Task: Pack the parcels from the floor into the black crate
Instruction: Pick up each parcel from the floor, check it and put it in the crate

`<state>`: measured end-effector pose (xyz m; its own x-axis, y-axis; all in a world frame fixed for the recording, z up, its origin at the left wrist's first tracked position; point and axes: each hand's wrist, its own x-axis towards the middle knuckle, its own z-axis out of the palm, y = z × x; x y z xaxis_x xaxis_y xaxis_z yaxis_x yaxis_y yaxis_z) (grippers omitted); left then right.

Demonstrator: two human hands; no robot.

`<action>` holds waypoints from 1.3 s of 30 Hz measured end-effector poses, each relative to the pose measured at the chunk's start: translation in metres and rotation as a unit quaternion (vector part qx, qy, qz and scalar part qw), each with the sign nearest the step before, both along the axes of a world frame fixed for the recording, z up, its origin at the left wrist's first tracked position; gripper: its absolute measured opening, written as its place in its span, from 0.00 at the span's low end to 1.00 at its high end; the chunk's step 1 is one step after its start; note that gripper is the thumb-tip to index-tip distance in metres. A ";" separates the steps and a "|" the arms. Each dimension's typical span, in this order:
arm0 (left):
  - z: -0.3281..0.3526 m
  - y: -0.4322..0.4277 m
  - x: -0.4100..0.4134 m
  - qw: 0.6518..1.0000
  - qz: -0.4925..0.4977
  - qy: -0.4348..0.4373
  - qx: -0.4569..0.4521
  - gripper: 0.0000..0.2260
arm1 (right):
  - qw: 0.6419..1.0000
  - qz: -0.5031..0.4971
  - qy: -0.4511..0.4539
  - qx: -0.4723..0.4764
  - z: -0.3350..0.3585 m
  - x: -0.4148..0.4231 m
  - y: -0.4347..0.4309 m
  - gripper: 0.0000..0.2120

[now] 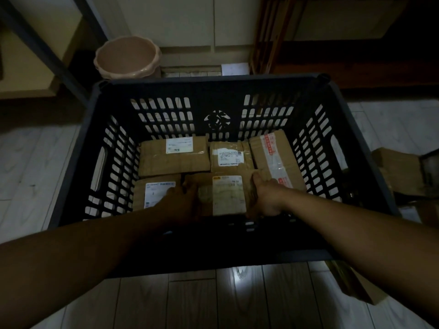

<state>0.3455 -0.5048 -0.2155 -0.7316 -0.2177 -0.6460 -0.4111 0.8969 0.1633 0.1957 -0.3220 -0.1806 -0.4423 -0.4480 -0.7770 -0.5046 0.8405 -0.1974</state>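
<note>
Reaching down over the near wall, both my forearms extend into the black slotted plastic crate [114, 148], which stands on the pale tiled floor [35, 162]. The forearms converge toward the near middle of the crate, wrists roughly straight.

My left hand [183, 198] and right hand [266, 198] flank the brown cardboard parcel with the large pale label [228, 195], label facing up. Right hand: the thumb points away from me along the parcel's right edge, and the other fingers curl round that edge in a firm grip. Left hand: knuckles up, fingers curled over the parcel's left edge and gripping it. The light is poor there and I cannot make out the fingertips. I cannot tell whether the parcel rests on the crate bottom or is held just above it.

Four further parcels lie flat inside the crate:
- a wide brown box with a white label [174, 155], far left
- a smaller brown box with a printed label [229, 156], far middle, just beside it
- a brown box sealed with red-and-white tape [275, 160] along the right wall, touching my right hand
- a brown box with a tall white label [154, 194], near left, partly under my left hand

Outside the crate, a pink scalloped plastic bucket [128, 57] stands beyond the far left corner. Loose cardboard boxes [399, 169] lie on the floor to the right.
</note>
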 end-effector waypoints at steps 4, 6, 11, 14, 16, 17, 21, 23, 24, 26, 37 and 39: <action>0.000 0.003 -0.004 0.995 -0.067 0.015 -0.068 0.39 | 1.000 -0.015 -0.002 -0.007 -0.007 0.004 0.001 0.60; -0.001 0.002 -0.005 0.993 -0.080 0.006 -0.082 0.37 | 1.000 -0.003 0.000 0.000 -0.014 0.004 0.001 0.59; -0.015 -0.001 -0.001 0.995 -0.069 -0.011 -0.071 0.32 | 0.998 0.055 0.021 0.037 -0.025 0.004 -0.001 0.54; -0.018 -0.001 0.002 0.993 -0.081 -0.006 -0.087 0.31 | 0.992 0.099 0.058 0.055 -0.031 0.003 -0.004 0.53; -0.019 -0.001 0.005 0.991 -0.088 -0.011 -0.101 0.31 | 0.987 0.129 0.078 0.058 -0.033 0.000 -0.005 0.52; -0.019 0.000 0.005 0.990 -0.089 -0.012 -0.106 0.31 | 0.984 0.141 0.083 0.063 -0.033 -0.001 -0.006 0.52; -0.021 0.001 0.006 0.992 -0.076 -0.024 -0.099 0.32 | 0.980 0.162 0.088 0.079 -0.033 -0.002 -0.007 0.53; -0.021 -0.001 0.006 0.994 -0.061 -0.015 -0.085 0.32 | 0.982 0.154 0.083 0.070 -0.031 -0.002 -0.006 0.52; -0.021 -0.003 0.004 0.996 -0.056 -0.012 -0.075 0.32 | 0.984 0.148 0.081 0.064 -0.030 -0.003 -0.005 0.50; -0.011 -0.005 -0.002 0.998 -0.034 -0.014 -0.045 0.33 | 0.988 0.127 0.080 0.040 -0.021 -0.008 -0.004 0.45; 0.207 0.015 0.008 0.985 0.168 0.043 0.027 0.34 | 0.989 -0.123 0.019 -0.080 0.200 0.008 0.040 0.29; 0.274 0.028 0.015 0.986 0.159 0.027 0.041 0.31 | 0.987 -0.137 0.002 -0.084 0.262 0.016 0.053 0.28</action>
<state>0.3606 -0.4768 0.0588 -0.6689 -0.3900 -0.6328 -0.6577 0.7072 0.2594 0.2119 -0.2692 0.0818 -0.5671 -0.4337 -0.7002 -0.2639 0.9010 -0.3444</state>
